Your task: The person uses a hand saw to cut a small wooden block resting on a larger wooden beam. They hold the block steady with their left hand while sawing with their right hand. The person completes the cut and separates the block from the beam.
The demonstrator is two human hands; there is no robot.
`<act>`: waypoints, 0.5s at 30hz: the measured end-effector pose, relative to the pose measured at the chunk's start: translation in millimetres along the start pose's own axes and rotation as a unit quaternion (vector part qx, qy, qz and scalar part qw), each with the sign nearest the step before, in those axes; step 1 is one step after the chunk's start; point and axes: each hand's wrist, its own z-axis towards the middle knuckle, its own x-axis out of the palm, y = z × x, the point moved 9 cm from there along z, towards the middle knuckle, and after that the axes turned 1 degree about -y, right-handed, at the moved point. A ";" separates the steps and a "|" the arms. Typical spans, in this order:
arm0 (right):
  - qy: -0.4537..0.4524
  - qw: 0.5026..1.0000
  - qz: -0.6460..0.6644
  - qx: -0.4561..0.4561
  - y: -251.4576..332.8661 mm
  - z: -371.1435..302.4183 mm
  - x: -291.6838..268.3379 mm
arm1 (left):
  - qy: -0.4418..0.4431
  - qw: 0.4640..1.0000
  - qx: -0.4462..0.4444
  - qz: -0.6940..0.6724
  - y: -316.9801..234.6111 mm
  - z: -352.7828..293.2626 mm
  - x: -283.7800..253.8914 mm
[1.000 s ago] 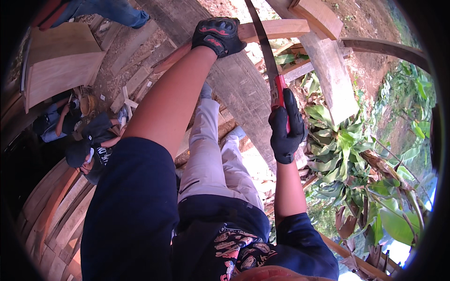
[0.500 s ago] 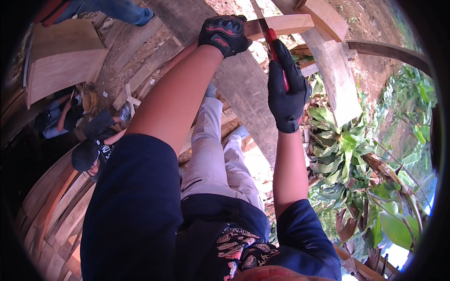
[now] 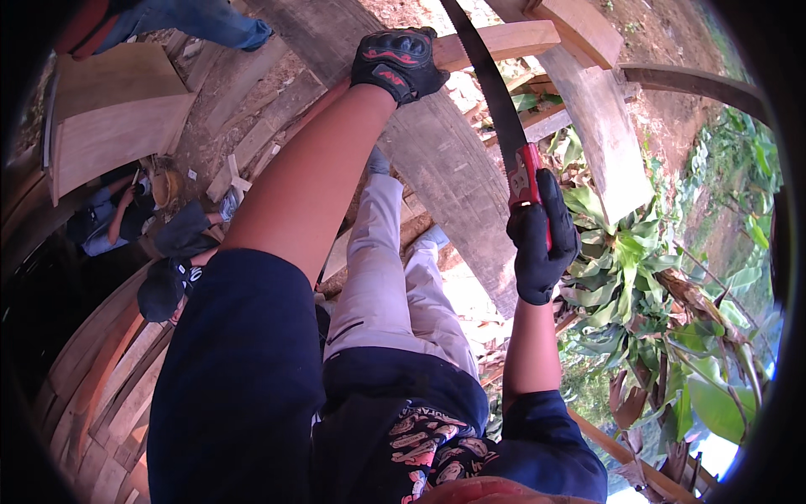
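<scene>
My right hand, in a black glove, grips the red handle of a hand saw. The dark toothed blade runs up and to the left, crossing a curved wooden piece; how deep it sits in the wood I cannot make out. At the left end of that piece, my left hand, in a black glove with red marks and hard knuckles, is closed around the wood. Its fingertips are hidden on the far side. Beneath it lies a wide grey plank.
A pale board and another timber block lie at the upper right. Leafy plants grow on the right. Two people sit at the left, one in a dark cap; a person in jeans is at the upper left. Stacked timber fills the lower left.
My right hand has drawn the saw back toward me and slightly right, so much more blade shows. My left hand has stayed on the wood. The capped person's head has shifted slightly.
</scene>
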 end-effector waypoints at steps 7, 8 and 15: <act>0.018 0.999 -0.012 -0.027 18.2 91.8 68.4 | -0.030 0.999 0.024 0.000 -1.4 0.2 -1.7; 0.024 0.999 0.004 -0.032 23.1 108.9 79.9 | -0.027 0.999 0.020 0.001 -2.4 2.8 -2.2; 0.028 0.999 -0.001 0.016 -0.1 68.0 57.6 | -0.005 1.000 -0.003 0.011 1.8 3.6 -1.2</act>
